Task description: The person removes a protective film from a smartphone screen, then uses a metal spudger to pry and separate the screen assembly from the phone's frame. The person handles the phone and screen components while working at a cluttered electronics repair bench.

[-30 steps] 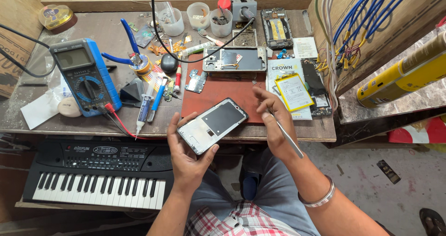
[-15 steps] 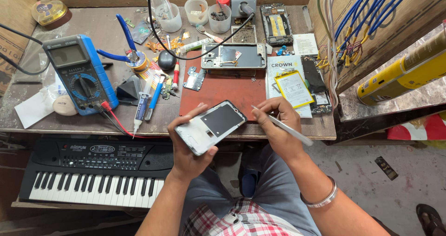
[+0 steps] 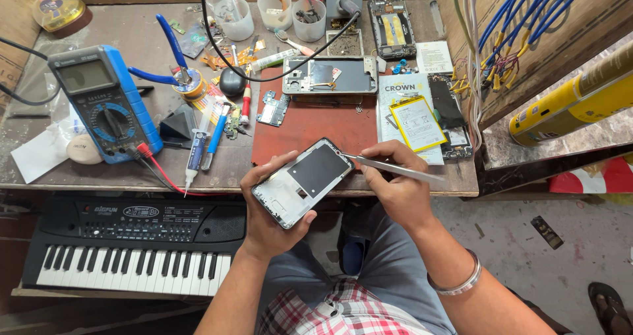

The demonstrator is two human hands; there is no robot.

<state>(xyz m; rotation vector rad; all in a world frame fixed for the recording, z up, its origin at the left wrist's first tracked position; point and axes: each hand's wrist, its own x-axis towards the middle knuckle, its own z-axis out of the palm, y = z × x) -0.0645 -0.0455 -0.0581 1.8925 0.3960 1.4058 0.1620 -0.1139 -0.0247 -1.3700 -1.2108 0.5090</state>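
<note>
My left hand (image 3: 267, 210) holds an opened phone frame (image 3: 303, 181), silver with a dark square plate in its middle, tilted over the front edge of the workbench. My right hand (image 3: 395, 183) grips metal tweezers (image 3: 389, 166) whose tip touches the frame's upper right corner. A metal bangle (image 3: 455, 283) sits on my right wrist. Both hands hover just in front of a dark red work mat (image 3: 316, 127).
A blue multimeter (image 3: 105, 101) with red lead lies at left. Another opened phone (image 3: 330, 75), a yellow battery (image 3: 417, 122), cups (image 3: 290, 8), blue pliers (image 3: 173, 45) and small tools crowd the bench. A black keyboard (image 3: 132, 243) sits below. Wires (image 3: 521, 25) hang at right.
My hands have drawn closer together. The tweezers swung from pointing down and right to lying nearly level, with their tip now at the frame's corner. The phone frame tilted slightly.
</note>
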